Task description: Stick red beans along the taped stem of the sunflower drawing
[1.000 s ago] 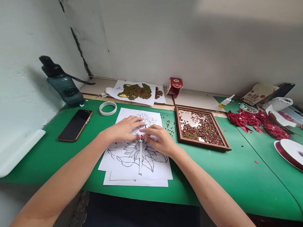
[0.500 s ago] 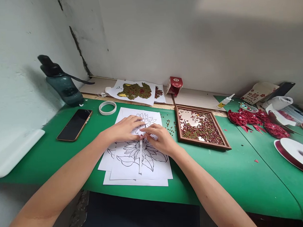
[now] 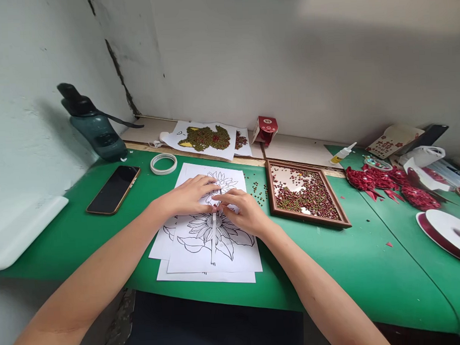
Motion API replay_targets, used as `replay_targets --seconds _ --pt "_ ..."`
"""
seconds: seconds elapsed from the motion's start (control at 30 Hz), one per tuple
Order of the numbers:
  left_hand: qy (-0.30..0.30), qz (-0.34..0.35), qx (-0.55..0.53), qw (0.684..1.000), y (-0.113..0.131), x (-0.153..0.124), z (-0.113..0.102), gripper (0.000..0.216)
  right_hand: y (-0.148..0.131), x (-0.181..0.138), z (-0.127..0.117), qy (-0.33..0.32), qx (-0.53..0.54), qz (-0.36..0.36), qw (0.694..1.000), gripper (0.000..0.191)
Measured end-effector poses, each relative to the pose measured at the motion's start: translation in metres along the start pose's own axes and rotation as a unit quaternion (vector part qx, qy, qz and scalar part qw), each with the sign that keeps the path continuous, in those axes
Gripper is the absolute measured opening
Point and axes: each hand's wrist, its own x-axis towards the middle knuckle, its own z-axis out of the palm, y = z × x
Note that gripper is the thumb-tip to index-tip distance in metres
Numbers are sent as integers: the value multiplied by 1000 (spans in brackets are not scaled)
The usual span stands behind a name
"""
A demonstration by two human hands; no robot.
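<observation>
Sheets of white paper with black sunflower line drawings (image 3: 191, 262) lie overlapped in front of me. A narrow white strip of tape (image 3: 214, 222) runs down from my fingertips across the lower flower's centre. My left hand (image 3: 191, 195) rests over the upper part of the drawing, its thumb and fingertip pinched at the strip's top end. From the other side my right hand (image 3: 242, 208) meets it there, thumb and forefinger closed on the same end. The fingertips hide exactly how each one grips it. A roll of white tape (image 3: 164, 164) lies beyond my left hand.
A brown frame (image 3: 310, 222) holds red and green beans, with loose beans (image 3: 259, 191) beside it. A phone (image 3: 113, 190) and a dark bottle (image 3: 98, 134) stand left. A bean picture (image 3: 206, 138), glue bottle (image 3: 342, 153), red ribbon flowers (image 3: 419, 197) and ribbon spool (image 3: 453, 235) are around.
</observation>
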Motion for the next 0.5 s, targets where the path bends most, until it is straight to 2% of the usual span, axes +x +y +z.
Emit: replay_targets --seconds 0.33,0.5 --pt "-7 -4 -9 1000 -1 -2 -1 65 8 1 1 44 -12 -15 999 33" --pt "11 -5 4 1000 -1 0 4 68 10 2 1 69 -13 -27 997 35"
